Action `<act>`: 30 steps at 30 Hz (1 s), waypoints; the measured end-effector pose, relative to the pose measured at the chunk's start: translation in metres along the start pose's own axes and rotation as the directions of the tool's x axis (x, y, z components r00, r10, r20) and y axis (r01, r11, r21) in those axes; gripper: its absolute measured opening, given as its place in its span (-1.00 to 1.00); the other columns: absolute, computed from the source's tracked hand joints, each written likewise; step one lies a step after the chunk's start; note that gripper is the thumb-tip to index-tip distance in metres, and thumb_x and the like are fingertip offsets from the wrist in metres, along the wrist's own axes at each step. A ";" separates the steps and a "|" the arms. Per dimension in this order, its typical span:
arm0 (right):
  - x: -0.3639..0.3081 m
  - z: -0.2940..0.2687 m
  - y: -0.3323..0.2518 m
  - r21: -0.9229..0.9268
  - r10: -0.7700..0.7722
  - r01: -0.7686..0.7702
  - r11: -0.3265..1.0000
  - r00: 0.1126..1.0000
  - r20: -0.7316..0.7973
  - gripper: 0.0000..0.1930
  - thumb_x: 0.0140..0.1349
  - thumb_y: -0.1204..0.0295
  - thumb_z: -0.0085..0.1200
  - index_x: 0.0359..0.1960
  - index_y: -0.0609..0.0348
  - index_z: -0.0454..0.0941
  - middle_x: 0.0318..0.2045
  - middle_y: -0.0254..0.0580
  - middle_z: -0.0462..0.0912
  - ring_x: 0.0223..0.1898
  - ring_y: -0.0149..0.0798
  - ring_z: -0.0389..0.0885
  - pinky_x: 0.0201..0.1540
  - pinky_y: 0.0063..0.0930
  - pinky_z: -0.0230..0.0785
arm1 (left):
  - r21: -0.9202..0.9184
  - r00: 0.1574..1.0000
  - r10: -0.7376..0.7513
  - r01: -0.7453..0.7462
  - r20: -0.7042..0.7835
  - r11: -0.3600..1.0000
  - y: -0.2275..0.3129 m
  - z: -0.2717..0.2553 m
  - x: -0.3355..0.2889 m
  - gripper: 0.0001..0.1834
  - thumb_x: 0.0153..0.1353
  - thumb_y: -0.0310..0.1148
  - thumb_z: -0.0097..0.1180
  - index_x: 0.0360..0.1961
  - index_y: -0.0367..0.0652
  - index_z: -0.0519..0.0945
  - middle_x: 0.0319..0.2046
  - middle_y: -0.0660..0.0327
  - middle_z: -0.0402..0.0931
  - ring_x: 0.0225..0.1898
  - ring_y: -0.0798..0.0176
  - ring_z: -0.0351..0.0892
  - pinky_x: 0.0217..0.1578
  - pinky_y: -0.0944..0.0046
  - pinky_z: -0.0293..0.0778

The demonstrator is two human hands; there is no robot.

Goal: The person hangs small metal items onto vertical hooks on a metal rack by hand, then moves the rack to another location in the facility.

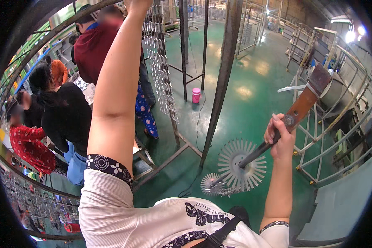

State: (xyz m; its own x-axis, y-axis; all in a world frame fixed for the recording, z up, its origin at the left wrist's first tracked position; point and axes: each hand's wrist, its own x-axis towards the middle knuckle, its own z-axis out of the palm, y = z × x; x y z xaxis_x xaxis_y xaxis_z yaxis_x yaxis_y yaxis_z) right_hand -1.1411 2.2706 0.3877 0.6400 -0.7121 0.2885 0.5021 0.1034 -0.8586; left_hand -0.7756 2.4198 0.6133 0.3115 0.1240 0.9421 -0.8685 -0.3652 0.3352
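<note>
On green floor (258, 105): pink bucket (196, 96), racks (222, 78) | right grip (281, 138) clamped on rod (255, 155) | left grip (137, 5): can't discern

Orange-brown bar (302, 103), pink bucket (196, 96), green floor (256, 109)

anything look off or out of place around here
Two small things. A thin dark cord lies loose on the green floor, near the pink bucket, where feet could catch it. A pale strip juts sideways by the rusty bar beyond the right hand, like a stray end. The bright floor patches look like reflections, not spills.
</note>
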 end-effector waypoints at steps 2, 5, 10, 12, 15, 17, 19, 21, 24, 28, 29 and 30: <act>0.005 -0.005 0.003 0.009 0.015 -0.014 1.000 1.000 -0.018 -0.84 0.05 0.48 0.05 -0.59 0.24 0.35 -0.71 -0.27 0.36 -0.81 -0.47 0.21 -0.78 -0.59 0.03 | 0.327 0.996 -0.086 0.089 -0.022 0.941 -0.014 0.018 0.012 -0.66 -0.01 -0.24 0.13 -0.46 -0.42 0.57 -0.44 -0.21 0.51 -0.39 -0.02 0.57 -0.35 0.21 0.45; 0.008 -0.012 0.003 0.001 0.016 -0.016 1.000 1.000 -0.021 -0.84 0.05 0.48 0.06 -0.58 0.24 0.35 -0.71 -0.27 0.36 -0.80 -0.48 0.21 -0.77 -0.60 0.03 | 0.291 0.993 -0.117 0.110 0.005 0.950 -0.025 0.033 0.024 -0.68 0.00 -0.27 0.13 -0.47 -0.41 0.57 -0.47 -0.16 0.50 -0.41 0.03 0.56 -0.37 0.23 0.44; 0.009 -0.008 0.001 0.002 -0.007 0.008 1.000 1.000 -0.030 -0.84 0.05 0.48 0.06 -0.58 0.24 0.36 -0.70 -0.27 0.37 -0.79 -0.48 0.21 -0.78 -0.60 0.03 | 0.067 0.980 -0.178 0.172 0.090 0.983 -0.022 0.029 0.027 -0.75 0.01 -0.32 0.13 -0.49 -0.37 0.57 -0.54 -0.03 0.48 -0.46 0.14 0.51 -0.41 0.30 0.42; 0.009 -0.007 0.000 -0.007 -0.011 0.010 1.000 0.999 -0.052 -0.84 0.05 0.48 0.06 -0.58 0.24 0.36 -0.70 -0.27 0.37 -0.79 -0.49 0.21 -0.78 -0.61 0.03 | -0.111 0.970 -0.196 0.212 0.142 0.971 -0.013 0.024 0.025 -0.78 0.01 -0.34 0.13 -0.50 -0.35 0.57 -0.56 0.03 0.47 -0.49 0.19 0.50 -0.43 0.33 0.41; 0.012 -0.010 -0.003 -0.002 -0.013 0.013 1.000 0.998 -0.057 -0.84 0.05 0.48 0.06 -0.59 0.24 0.36 -0.70 -0.27 0.37 -0.80 -0.49 0.21 -0.79 -0.61 0.03 | -0.391 0.941 -0.226 0.312 0.251 0.866 0.003 0.009 0.016 -0.82 0.02 -0.38 0.12 -0.51 -0.33 0.57 -0.60 0.11 0.46 -0.52 0.25 0.47 -0.45 0.37 0.40; 0.015 -0.014 -0.005 -0.004 -0.014 0.014 1.000 0.999 -0.045 -0.84 0.05 0.48 0.06 -0.59 0.24 0.37 -0.70 -0.27 0.37 -0.79 -0.49 0.21 -0.79 -0.61 0.02 | -0.523 0.921 -0.221 0.367 0.321 0.769 0.012 -0.002 0.008 -0.84 0.03 -0.40 0.12 -0.52 -0.31 0.57 -0.63 0.16 0.46 -0.54 0.30 0.45 -0.47 0.39 0.39; 0.019 -0.016 -0.005 -0.002 -0.008 0.008 1.000 1.000 -0.025 -0.84 0.05 0.48 0.06 -0.58 0.23 0.36 -0.71 -0.28 0.36 -0.80 -0.49 0.21 -0.79 -0.61 0.02 | -0.603 0.899 -0.208 0.416 0.385 0.681 0.022 -0.017 -0.003 -0.86 0.03 -0.42 0.12 -0.53 -0.30 0.57 -0.66 0.21 0.45 -0.56 0.34 0.44 -0.49 0.42 0.38; 0.023 -0.024 -0.006 -0.028 -0.010 0.009 1.000 0.999 -0.041 -0.85 0.05 0.48 0.06 -0.56 0.23 0.36 -0.73 -0.29 0.34 -0.81 -0.49 0.20 -0.79 -0.61 0.01 | -0.731 0.867 -0.142 0.482 0.477 0.483 0.037 -0.016 -0.031 -0.92 0.05 -0.48 0.11 -0.54 -0.24 0.56 -0.70 0.32 0.40 -0.59 0.44 0.37 -0.51 0.47 0.35; 0.023 -0.016 -0.008 -0.002 0.013 -0.013 1.000 1.000 0.001 -0.85 0.05 0.49 0.07 -0.54 0.19 0.33 -0.77 -0.33 0.29 -0.83 -0.50 0.17 -0.80 -0.62 -0.02 | -0.694 0.819 -0.092 0.534 0.566 0.483 0.019 -0.036 -0.054 -0.92 0.06 -0.50 0.09 -0.50 -0.27 0.58 -0.65 0.27 0.46 -0.57 0.44 0.42 -0.51 0.47 0.35; 0.026 -0.027 -0.010 0.036 0.028 -0.027 0.999 0.999 -0.027 -0.79 0.04 0.50 0.09 -0.54 0.10 0.25 -0.79 -0.36 0.25 -0.87 -0.49 0.13 -0.81 -0.62 -0.04 | -0.561 0.692 -0.123 0.664 0.711 0.494 0.024 -0.045 -0.127 -0.82 0.12 -0.42 0.07 -0.27 -0.27 0.50 -0.46 0.38 0.42 -0.49 0.51 0.30 -0.44 0.54 0.25; 0.027 -0.031 -0.009 0.049 0.008 -0.008 0.999 1.000 -0.003 -0.79 0.04 0.50 0.10 -0.55 0.10 0.25 -0.78 -0.36 0.26 -0.87 -0.49 0.14 -0.81 -0.62 -0.04 | -0.558 0.675 -0.103 0.678 0.731 0.478 0.025 -0.046 -0.147 -0.84 0.11 -0.43 0.07 -0.29 -0.27 0.50 -0.47 0.39 0.42 -0.50 0.53 0.29 -0.46 0.55 0.23; 0.030 -0.032 -0.004 0.068 -0.006 0.004 0.998 0.999 0.031 -0.78 0.04 0.50 0.10 -0.55 0.09 0.24 -0.78 -0.36 0.26 -0.88 -0.48 0.15 -0.81 -0.62 -0.03 | -0.550 0.659 -0.092 0.689 0.747 0.471 0.020 -0.052 -0.167 -0.85 0.11 -0.44 0.07 -0.30 -0.27 0.49 -0.48 0.39 0.41 -0.51 0.54 0.27 -0.49 0.56 0.20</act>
State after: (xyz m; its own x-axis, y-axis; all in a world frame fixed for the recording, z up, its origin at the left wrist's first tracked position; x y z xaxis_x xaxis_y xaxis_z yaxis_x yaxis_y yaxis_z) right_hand -1.1427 2.2268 0.3863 0.6551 -0.6905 0.3067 0.5430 0.1481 -0.8266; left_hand -0.8647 2.4401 0.4631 0.5733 -0.5733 0.5853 -0.4064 0.4213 0.8108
